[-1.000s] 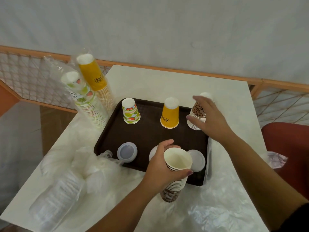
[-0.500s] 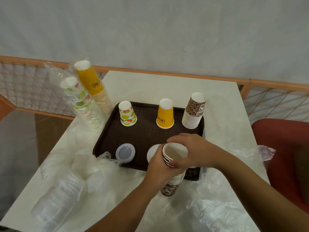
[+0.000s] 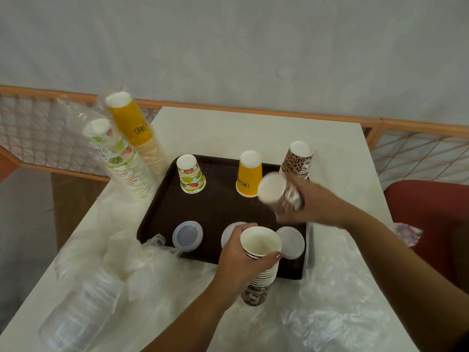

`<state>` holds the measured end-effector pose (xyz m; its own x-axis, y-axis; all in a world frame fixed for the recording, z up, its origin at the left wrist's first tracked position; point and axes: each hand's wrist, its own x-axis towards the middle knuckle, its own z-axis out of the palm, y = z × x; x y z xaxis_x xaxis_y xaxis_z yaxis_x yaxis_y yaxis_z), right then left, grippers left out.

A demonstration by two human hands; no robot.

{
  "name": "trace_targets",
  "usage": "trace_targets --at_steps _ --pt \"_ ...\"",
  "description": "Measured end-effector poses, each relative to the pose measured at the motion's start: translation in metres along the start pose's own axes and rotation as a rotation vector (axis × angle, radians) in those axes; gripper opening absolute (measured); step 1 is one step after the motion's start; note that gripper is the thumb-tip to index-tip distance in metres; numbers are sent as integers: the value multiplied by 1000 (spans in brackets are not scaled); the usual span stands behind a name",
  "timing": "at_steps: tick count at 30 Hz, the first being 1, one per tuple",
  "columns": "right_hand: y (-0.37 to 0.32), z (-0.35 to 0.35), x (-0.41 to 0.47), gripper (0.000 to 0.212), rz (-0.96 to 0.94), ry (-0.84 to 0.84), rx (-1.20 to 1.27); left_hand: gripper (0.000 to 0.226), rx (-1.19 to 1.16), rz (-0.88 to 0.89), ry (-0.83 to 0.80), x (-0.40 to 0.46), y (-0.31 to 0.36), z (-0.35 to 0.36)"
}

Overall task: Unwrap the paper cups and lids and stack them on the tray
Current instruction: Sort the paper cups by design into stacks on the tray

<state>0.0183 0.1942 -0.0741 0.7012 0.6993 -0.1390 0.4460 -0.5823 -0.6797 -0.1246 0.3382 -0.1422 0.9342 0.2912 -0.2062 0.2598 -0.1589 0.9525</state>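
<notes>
Left hand (image 3: 239, 260) grips the upright stack of leopard cups (image 3: 258, 270) at the near edge of the brown tray (image 3: 162, 219), fingers curled round its rim, mouth up. Right hand (image 3: 312, 201) holds a blurred cup (image 3: 275, 190) on its side above the tray, fingers clamped on it, just in front of the upturned leopard stack (image 3: 298, 158) at the far right corner. A yellow cup (image 3: 249, 174) and a fruit cup (image 3: 190, 174) stand upturned beside it. Three lids (image 3: 187, 235) lie along the near side; wrapped sleeves (image 3: 132, 151) lean on the bench (image 3: 253, 130) at left.
</notes>
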Motion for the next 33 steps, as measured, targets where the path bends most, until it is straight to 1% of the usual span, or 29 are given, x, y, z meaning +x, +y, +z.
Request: trace_targets --at_steps 2,4,6,9,11,14,17,18,20,22,23,25,26,27,28,30,31,32,33 --pt "6 -12 18 72 -4 298 258 66 14 -6 -8 1 -1 -1" --pt "16 -25 37 67 8 528 443 68 14 -21 -18 2 0 -1" --pt "27 -31 55 63 53 654 589 68 7 -31 -26 3 0 0" --pt "43 -28 73 65 112 712 708 68 14 -31 -29 4 -1 0" --pt "51 -24 80 68 123 727 675 68 5 -31 -29 5 -3 -1" --pt "59 -20 85 66 113 765 513 68 0 -39 -38 5 -4 -2" --pt "61 -15 89 52 116 685 270 70 2 -39 -46 5 -4 -2" --pt "62 -15 90 50 131 654 223 71 -1 -40 -45 5 -4 -2" --pt "61 -15 90 54 173 614 211 72 -2 -37 -40 5 -4 -2" --pt "56 -16 86 63 206 638 136 73 6 -32 -44 4 -3 -2" --pt "51 -15 82 67 202 674 61 73 9 -28 -47 4 -2 -1" --pt "33 -10 67 66 103 740 0 74 15 -16 -44 3 -1 -1" --pt "21 -8 57 62 38 700 33 74 20 -4 -38 2 -1 -1" --pt "9 -4 47 58 -6 576 77 74 22 7 -32 1 -1 -1" --pt "-3 1 35 56 -23 373 90 74 21 13 -27 0 -1 -1" --pt "-23 14 11 61 -1 -100 -46 76 7 7 -25 -1 -1 -1" --pt "-30 22 1 63 -17 -249 -149 78 5 2 -30 -1 0 -1" --pt "-35 30 -7 63 -47 -316 -234 82 15 -2 -37 -1 0 -1" --pt "-38 36 -13 63 -62 -323 -285 87 37 -8 -47 0 1 0"
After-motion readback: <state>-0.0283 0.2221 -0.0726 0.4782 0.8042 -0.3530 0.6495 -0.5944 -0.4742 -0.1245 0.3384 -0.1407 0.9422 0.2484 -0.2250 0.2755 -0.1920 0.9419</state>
